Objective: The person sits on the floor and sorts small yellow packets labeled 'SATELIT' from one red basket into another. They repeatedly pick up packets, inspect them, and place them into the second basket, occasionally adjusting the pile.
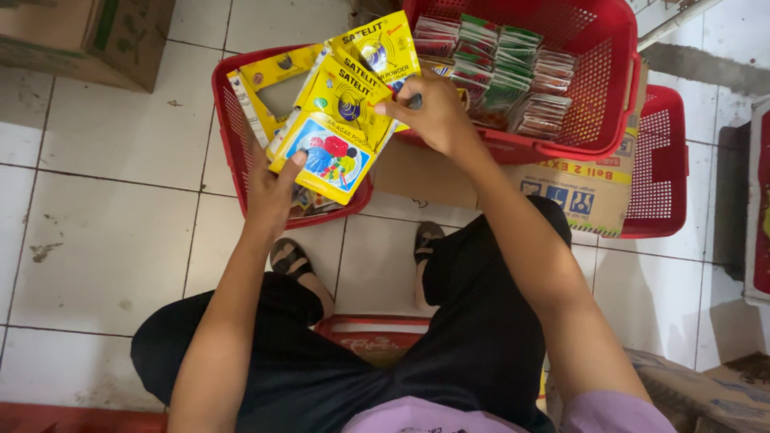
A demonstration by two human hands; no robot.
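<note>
Where the frame ends at the bottom, the person's torso is cut off, so only a strip of lilac shirt (417,417) and black trousers (449,337) show, with a red object (373,333) half hidden between the knees and too covered to identify. Two sandalled feet (301,269) rest on the white tiled floor (104,240), just nearer than the small red basket (233,128), which serves as the landmark here. A worn cardboard carton (706,393) is clipped by the corner, near and far to the right of that basket.

Above the small red basket's near rim, the left hand (269,188) comes up with palm open beneath a fan of yellow sachets (337,136), its thumb pressed on the lowest packet's coloured picture, gripping the stack. The sachets cover most of the basket's inside, so what lies under them is hard to make out. The right hand (429,112), just right of the basket, pinches the upper edge of one sachet between thumb and fingertips, wrist bent inward.

Behind and to the right of the small basket stands a larger red basket (609,88) holding rows of green and reddish packets (501,76), set on a flattened printed carton (577,192). Another red basket (662,160) sits farther right, partly blocked. A brown box (80,36) lies far left, cut by the top edge.
</note>
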